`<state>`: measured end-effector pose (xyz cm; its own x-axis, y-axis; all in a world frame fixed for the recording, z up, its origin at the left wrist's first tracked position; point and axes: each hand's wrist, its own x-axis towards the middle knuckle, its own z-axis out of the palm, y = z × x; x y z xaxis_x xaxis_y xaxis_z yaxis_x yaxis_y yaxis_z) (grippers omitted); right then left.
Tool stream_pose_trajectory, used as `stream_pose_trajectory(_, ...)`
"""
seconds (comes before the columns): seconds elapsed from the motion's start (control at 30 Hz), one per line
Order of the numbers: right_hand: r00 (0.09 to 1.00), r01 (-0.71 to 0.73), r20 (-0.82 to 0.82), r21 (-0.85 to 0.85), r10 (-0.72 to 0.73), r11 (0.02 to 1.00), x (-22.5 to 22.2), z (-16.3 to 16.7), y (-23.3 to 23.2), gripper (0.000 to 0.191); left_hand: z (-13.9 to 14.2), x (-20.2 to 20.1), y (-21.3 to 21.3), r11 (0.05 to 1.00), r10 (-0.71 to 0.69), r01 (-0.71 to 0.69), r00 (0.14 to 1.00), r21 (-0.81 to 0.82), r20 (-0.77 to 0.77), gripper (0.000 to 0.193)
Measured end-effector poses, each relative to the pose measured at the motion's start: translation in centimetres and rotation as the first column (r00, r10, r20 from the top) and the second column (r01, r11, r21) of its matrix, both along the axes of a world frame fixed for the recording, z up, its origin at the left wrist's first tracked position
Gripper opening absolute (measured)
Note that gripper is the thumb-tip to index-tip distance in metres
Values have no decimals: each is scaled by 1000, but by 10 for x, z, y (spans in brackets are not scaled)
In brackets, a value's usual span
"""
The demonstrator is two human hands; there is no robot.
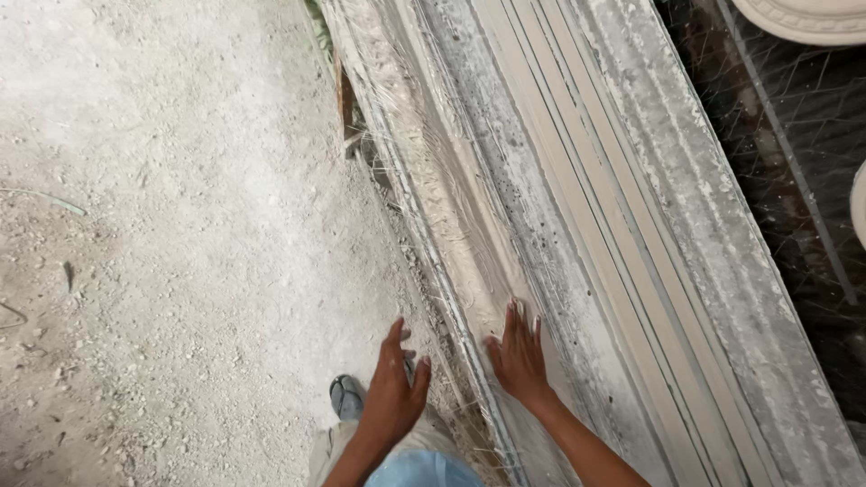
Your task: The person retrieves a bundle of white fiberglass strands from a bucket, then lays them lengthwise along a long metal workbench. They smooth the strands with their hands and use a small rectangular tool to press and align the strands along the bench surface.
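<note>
Dusty, pale gravel ground [153, 225] fills the left half of the scene, scattered with small stones and a few stray fibres. Near the bottom edge, a foot in a dark flip-flop sandal [346, 397] stands on it. Just right of that, the left hand [394, 392] hangs in the air with fingers loosely spread, holding nothing, close beside the edge of the long grey plaster cornice mould [505, 180]. That mould runs from near to far across the worktop, its grooved channels coated in wet, fibre-streaked plaster. The right hand [520, 356] lies flat on the wet channel, fingers together and stretched out. Far right, round white plaster medallions [803, 18] rest on a dark surface.
</note>
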<state>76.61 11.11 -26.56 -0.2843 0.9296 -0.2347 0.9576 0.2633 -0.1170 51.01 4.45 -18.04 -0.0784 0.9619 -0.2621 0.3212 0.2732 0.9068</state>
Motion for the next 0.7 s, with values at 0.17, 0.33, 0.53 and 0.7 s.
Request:
stream_pose_trajectory(0.17, 994, 34, -99, -18, -35, 999, -19, -21, 42, 87, -5, 5, 15, 999, 24, -24, 1000, 44, 16, 72)
stream_pose_trajectory(0.33, 993, -49, -100, 109, 60, 993, -73, -23, 127, 83, -4, 8, 29, 999, 26, -24, 999, -49, 41, 72)
stream_pose_trajectory(0.53, 989, -98, -91, 185, 116, 978, -140, -11, 232, 80, -6, -15, 61, 996, 36, -30, 997, -80, 72, 71)
stream_pose_trajectory(0.7, 984, -96, -124, 229, 127, 969, -196, 1, 320, 79, -10, -55, 110, 993, 14, -3, 996, -117, 90, 70)
